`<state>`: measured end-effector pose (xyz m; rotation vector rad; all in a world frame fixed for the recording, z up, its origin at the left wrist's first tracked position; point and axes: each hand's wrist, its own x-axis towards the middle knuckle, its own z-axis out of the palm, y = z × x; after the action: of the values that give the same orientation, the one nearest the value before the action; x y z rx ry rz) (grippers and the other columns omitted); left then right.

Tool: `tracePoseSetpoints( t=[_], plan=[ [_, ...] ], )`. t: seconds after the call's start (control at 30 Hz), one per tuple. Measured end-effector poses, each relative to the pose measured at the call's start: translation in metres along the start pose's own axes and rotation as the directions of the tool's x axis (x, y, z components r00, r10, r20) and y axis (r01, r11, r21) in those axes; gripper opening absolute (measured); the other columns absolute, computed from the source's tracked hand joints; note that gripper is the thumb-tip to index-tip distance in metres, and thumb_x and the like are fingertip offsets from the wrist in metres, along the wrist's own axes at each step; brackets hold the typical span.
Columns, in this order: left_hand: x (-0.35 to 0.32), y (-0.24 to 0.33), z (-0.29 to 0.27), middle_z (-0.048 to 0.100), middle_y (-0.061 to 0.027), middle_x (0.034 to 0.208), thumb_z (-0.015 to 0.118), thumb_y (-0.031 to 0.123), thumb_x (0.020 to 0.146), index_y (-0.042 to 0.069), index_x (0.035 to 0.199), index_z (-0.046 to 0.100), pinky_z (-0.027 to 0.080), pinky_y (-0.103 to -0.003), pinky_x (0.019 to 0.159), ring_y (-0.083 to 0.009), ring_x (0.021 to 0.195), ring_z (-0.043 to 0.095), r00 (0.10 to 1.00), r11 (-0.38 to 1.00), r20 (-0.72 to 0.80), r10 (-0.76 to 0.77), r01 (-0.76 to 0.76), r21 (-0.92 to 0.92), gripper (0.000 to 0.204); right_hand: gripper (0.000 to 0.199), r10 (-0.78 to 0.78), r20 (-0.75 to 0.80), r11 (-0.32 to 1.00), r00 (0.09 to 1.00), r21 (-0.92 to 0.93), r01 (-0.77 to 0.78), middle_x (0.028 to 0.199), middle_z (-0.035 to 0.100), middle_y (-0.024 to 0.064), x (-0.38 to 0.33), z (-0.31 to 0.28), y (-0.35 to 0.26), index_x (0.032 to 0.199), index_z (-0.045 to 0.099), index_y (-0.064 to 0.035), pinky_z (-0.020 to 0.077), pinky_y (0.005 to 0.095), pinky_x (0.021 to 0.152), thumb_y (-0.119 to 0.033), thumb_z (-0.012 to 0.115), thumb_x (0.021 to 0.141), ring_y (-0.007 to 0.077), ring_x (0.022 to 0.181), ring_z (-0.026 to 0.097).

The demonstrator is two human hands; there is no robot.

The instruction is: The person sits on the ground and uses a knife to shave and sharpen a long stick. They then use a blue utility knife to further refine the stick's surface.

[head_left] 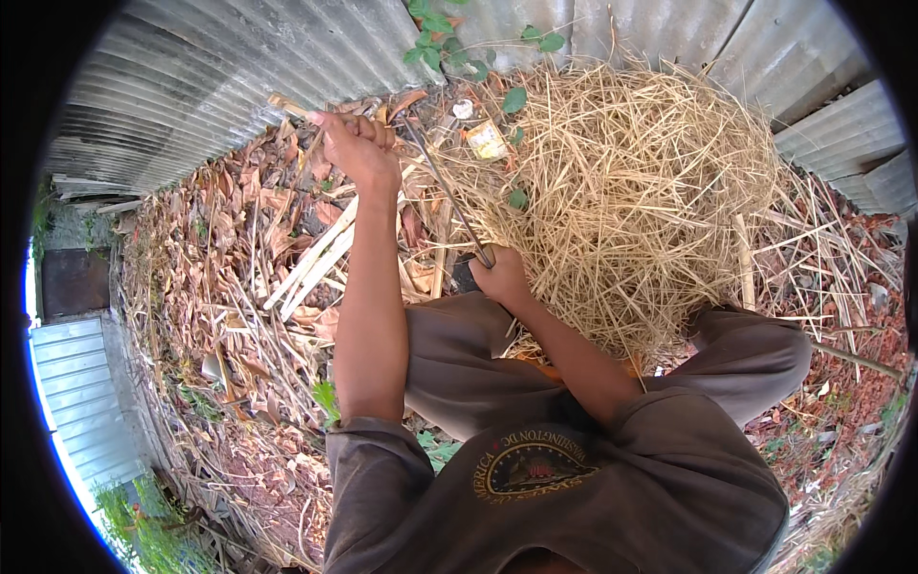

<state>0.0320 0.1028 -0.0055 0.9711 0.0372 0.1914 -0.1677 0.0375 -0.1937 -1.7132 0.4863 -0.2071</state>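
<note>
My left hand is stretched forward and closed around the end of a pale wooden stick that lies over the dry leaves. My right hand is closer to my body, by my knee, gripping the dark handle of a long thin metal blade. The blade slants up and to the left, and its tip reaches close to my left hand. A large heap of dry yellow straw lies just right of both hands, touching my right hand's side.
Corrugated metal sheets wall the far side and the right. Dry brown leaves and split pale bamboo strips cover the ground at left. A green vine hangs at the top. My grey trousers fill the lower middle.
</note>
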Motion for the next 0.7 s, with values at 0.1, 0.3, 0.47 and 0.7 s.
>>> tracePoseSetpoints(
  t=[0.1,0.3,0.47,0.7],
  plan=[
    [-0.001,0.001,0.015,0.022,0.0021,0.053,0.043,0.058,0.095,0.013,0.068,0.03,0.016,-0.028,0.042,-0.0111,0.044,0.017,0.997,0.998,0.054,0.051,-0.053,0.034,0.054,0.027,0.059,-0.068,0.998,0.996,0.031,-0.057,0.049,0.045,0.0131,0.004,0.003,0.047,0.058,0.049,0.0015,0.0338,0.0387,0.044,-0.014,0.063,0.076,0.022,0.042,0.041],
    [-0.012,0.001,0.023,0.023,0.0031,0.054,0.043,0.052,0.097,0.014,0.064,0.028,0.017,-0.028,0.042,-0.0102,0.044,0.02,0.999,0.997,-0.025,0.03,-0.029,0.075,0.053,0.025,-0.078,-0.027,0.996,0.997,0.033,0.079,0.051,0.048,0.0127,-0.007,-0.002,-0.003,0.061,0.05,0.003,0.0358,0.0401,0.047,-0.014,0.06,0.078,0.023,0.046,0.043],
    [-0.001,-0.004,0.036,0.027,0.0024,0.053,0.044,0.055,0.096,0.012,0.066,0.032,0.021,-0.027,0.039,-0.0092,0.042,0.025,0.998,0.993,0.046,0.045,-0.05,0.103,0.054,0.028,0.314,0.036,0.949,0.949,-0.034,-0.313,0.051,0.048,0.009,-0.003,-0.025,0.066,0.063,0.049,0.0019,0.0376,0.0372,0.044,-0.018,0.057,0.08,0.0212,0.044,0.047],
    [-0.043,0.035,0.084,0.023,0.0031,0.055,0.046,0.055,0.095,0.011,0.064,0.034,0.021,-0.026,0.044,-0.0098,0.046,0.023,0.972,0.997,0.228,0.059,-0.067,0.025,0.055,0.028,0.33,0.056,0.944,0.942,-0.013,-0.33,0.057,0.048,0.0029,0.004,-0.077,0.018,0.079,0.055,-0.0017,0.0376,0.0309,0.041,-0.028,0.062,0.085,0.0155,0.042,0.049]
  ],
)
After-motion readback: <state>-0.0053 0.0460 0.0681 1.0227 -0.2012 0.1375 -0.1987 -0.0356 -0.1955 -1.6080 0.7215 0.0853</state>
